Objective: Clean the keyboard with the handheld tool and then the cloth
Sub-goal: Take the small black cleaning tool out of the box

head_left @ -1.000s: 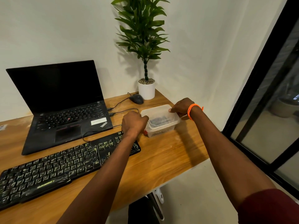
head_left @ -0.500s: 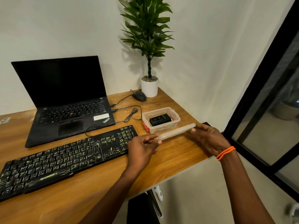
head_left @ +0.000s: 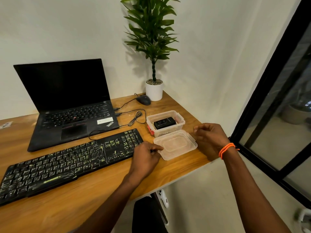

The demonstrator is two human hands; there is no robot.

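Nearest, the keyboard lies along the front of the table, its black keys streaked with pale grime; no cleaning has begun

The lid, held in the air between both hands half a second ago, now lies flat near the table's front right edge, just in front of the box. The left hand touches the lid's left edge with loosely curled fingers; whether it grips cannot be told. The right hand hovers just right of the lid, fingers relaxed, holding nothing

Beyond, the box stands uncovered with the black handheld tool inside. Judgement: access is gained, and lifting the tool out is next. No cloth is seen

Farther back are the laptop, mouse and potted plant at the far right corner
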